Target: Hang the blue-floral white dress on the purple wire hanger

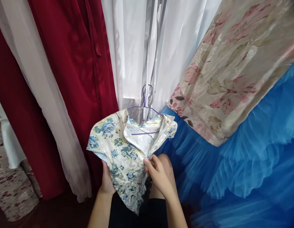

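A white floral top (128, 152) with blue and yellow flowers hangs on a thin purple hanger (143, 103) in front of me. Its short sleeves spread to both sides, and the hanger's bottom bar shows inside the open neckline. My left hand (107, 182) grips the garment's side below the left sleeve, its fingers mostly hidden behind the cloth. At the lower point of the neckline, my right hand (156, 169) pinches the front edge between thumb and fingers. The hanger's hook points up and no hand touches it.
Dark red curtains (66, 57) and a pale drape (40, 69) hang at left, white curtains (132, 47) behind the hanger. At right hang a beige floral cloth (227, 76) and blue ruffled tulle (241, 164). A floral-patterned bundle (15, 183) stands at lower left.
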Tool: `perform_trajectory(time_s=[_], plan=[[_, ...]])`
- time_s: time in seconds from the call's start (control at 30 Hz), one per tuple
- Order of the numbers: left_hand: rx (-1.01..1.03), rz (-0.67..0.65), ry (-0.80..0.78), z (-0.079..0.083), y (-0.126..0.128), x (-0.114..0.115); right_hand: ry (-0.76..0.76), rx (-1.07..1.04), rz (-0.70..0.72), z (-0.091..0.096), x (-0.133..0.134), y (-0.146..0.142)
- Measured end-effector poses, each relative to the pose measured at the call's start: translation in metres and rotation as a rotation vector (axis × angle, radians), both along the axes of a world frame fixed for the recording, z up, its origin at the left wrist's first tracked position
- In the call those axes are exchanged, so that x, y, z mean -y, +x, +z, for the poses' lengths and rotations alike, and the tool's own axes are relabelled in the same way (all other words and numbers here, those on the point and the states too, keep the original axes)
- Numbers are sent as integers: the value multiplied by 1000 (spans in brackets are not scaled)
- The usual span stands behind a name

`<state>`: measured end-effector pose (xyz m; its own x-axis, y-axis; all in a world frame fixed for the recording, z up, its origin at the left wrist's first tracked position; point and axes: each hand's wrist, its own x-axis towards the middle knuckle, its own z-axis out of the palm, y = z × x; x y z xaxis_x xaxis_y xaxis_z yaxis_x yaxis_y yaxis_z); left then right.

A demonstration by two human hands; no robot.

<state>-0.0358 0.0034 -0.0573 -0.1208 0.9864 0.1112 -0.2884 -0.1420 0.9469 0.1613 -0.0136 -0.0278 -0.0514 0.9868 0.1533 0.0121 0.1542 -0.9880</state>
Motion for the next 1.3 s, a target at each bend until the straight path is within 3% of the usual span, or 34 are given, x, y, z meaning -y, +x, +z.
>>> perform_trajectory(time_s=[0.1, 0.2, 0.37, 0.43, 0.53, 0.6, 0.67, 0.73, 0.83, 0.9, 1.1, 1.3], plan=[[86, -42, -86, -5, -9, 7, 45, -23, -4, 5, -3, -8], [55, -34, -176, 2, -10, 8, -3, -44, -48, -2, 3, -6], [27, 14, -139, 5, 2, -2, -58, -54, -50, -9, 10, 2], [-34, 134, -40, -3, 6, -8, -61, -64, -48, -8, 12, 1], [-197, 505, 112, -12, 9, -10, -53, -90, -43, -4, 16, -1], [-283, 751, 167, -10, 13, -3, -53, -97, -31, -2, 18, 0], [-328, 888, 245, 1, 18, 8, -60, -104, -23, -1, 20, 0], [-401, 778, 345, 15, 27, 19, -64, -115, -21, 1, 20, -2], [-591, 184, 361, 27, 45, 29, -77, -150, -7, 3, 21, -6], [-644, -81, 295, 25, 56, 31, -99, -188, 1, 4, 23, -9], [-627, -32, 298, 10, 73, 27, -92, -186, -1, 18, 16, -7], [-812, -128, 289, 23, 54, 14, 102, -87, -94, 82, -55, -12]])
